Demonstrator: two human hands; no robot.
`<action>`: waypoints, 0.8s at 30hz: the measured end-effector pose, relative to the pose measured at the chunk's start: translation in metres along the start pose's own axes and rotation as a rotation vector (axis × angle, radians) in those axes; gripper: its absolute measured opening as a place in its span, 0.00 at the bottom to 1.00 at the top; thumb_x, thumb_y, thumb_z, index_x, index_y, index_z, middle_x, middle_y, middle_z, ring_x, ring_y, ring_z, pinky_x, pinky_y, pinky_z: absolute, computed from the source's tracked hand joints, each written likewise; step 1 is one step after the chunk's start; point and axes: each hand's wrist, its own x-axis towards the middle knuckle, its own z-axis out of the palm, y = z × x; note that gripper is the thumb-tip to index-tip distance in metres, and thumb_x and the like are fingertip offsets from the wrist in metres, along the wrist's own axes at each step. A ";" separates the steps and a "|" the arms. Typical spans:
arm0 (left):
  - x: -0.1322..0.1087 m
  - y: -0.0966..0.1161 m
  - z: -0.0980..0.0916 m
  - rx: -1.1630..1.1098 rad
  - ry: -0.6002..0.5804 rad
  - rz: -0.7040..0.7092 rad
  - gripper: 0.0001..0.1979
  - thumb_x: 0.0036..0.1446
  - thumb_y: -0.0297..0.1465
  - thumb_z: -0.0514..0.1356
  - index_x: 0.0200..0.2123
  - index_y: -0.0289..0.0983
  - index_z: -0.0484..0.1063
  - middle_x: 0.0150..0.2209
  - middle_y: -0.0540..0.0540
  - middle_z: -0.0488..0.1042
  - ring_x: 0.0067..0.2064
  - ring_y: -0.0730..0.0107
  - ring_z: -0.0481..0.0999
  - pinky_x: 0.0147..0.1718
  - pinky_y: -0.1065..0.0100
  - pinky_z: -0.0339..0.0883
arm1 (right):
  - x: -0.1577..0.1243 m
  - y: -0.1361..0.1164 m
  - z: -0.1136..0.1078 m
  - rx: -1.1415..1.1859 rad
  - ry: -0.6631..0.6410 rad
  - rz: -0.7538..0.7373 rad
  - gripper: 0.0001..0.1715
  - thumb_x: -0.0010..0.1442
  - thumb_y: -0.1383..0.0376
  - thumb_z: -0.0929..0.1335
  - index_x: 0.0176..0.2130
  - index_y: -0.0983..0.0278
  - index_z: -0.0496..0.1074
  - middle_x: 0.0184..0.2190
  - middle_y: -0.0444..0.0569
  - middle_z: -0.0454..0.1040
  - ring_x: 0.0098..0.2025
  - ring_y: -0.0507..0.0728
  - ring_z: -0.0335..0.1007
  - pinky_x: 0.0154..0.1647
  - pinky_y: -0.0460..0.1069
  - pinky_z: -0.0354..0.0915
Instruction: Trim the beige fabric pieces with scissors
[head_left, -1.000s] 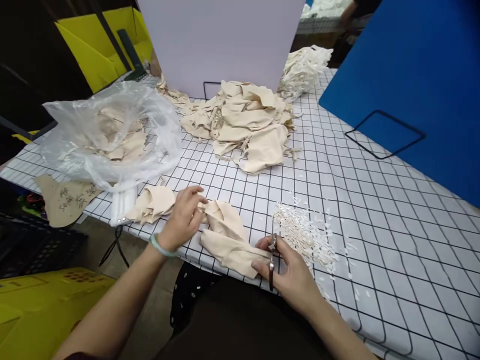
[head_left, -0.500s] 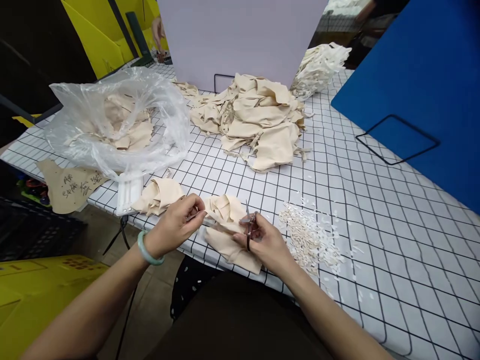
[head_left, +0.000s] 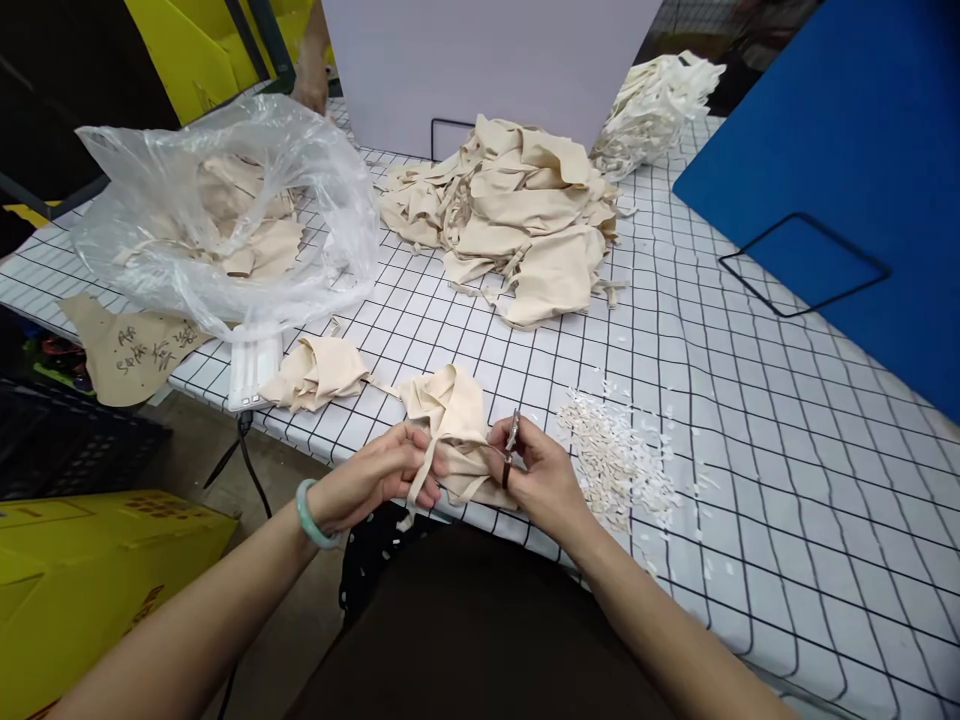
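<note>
Down at 6 o'clock, at the near edge of the desk [head_left: 750, 420], the left hand [head_left: 386, 482] pinches the beige cloth piece [head_left: 450, 405] by its strap [head_left: 421, 480], probably keeping it taut for the snips [head_left: 511, 447] gripped in the right hand [head_left: 546, 482] at its 3 o'clock.

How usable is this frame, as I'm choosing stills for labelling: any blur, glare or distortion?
Head view: left hand, right hand, cloth and scissors sharp; light even, shadows soft; mild glare on the plastic bag; the table grid bows toward the edges.
</note>
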 end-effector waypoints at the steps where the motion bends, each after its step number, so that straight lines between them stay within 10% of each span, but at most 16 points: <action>1: 0.005 -0.002 0.001 -0.002 0.047 0.011 0.12 0.59 0.36 0.63 0.40 0.38 0.63 0.40 0.44 0.75 0.36 0.69 0.77 0.35 0.67 0.71 | -0.002 -0.002 -0.003 -0.003 -0.038 -0.001 0.07 0.56 0.62 0.70 0.32 0.61 0.67 0.29 0.43 0.67 0.32 0.53 0.64 0.34 0.48 0.64; 7: 0.012 0.009 0.010 0.197 0.093 0.018 0.15 0.57 0.40 0.66 0.36 0.32 0.71 0.25 0.52 0.68 0.21 0.84 0.57 0.18 0.79 0.47 | -0.002 -0.005 -0.008 -0.080 -0.095 0.014 0.15 0.54 0.57 0.74 0.38 0.60 0.71 0.39 0.48 0.74 0.42 0.59 0.70 0.46 0.53 0.67; 13: 0.003 0.024 0.015 0.221 0.114 0.138 0.16 0.57 0.41 0.64 0.40 0.36 0.68 0.27 0.52 0.68 0.22 0.80 0.60 0.21 0.76 0.52 | 0.010 0.000 0.025 -0.009 -0.065 -0.118 0.08 0.53 0.67 0.69 0.37 0.60 0.69 0.36 0.47 0.74 0.39 0.57 0.70 0.43 0.51 0.67; 18: -0.005 0.028 0.011 0.974 0.302 0.443 0.08 0.61 0.36 0.59 0.34 0.37 0.71 0.33 0.46 0.73 0.37 0.66 0.71 0.37 0.68 0.63 | 0.033 -0.017 0.031 0.083 0.063 -0.147 0.07 0.51 0.69 0.65 0.34 0.61 0.68 0.32 0.45 0.73 0.36 0.56 0.71 0.39 0.48 0.68; 24: 0.030 0.032 -0.006 0.963 0.434 0.489 0.25 0.66 0.50 0.46 0.26 0.38 0.62 0.27 0.48 0.68 0.33 0.65 0.69 0.34 0.68 0.62 | 0.071 -0.018 0.026 -0.127 -0.049 -0.102 0.09 0.51 0.65 0.67 0.36 0.60 0.72 0.36 0.48 0.79 0.40 0.59 0.76 0.42 0.50 0.69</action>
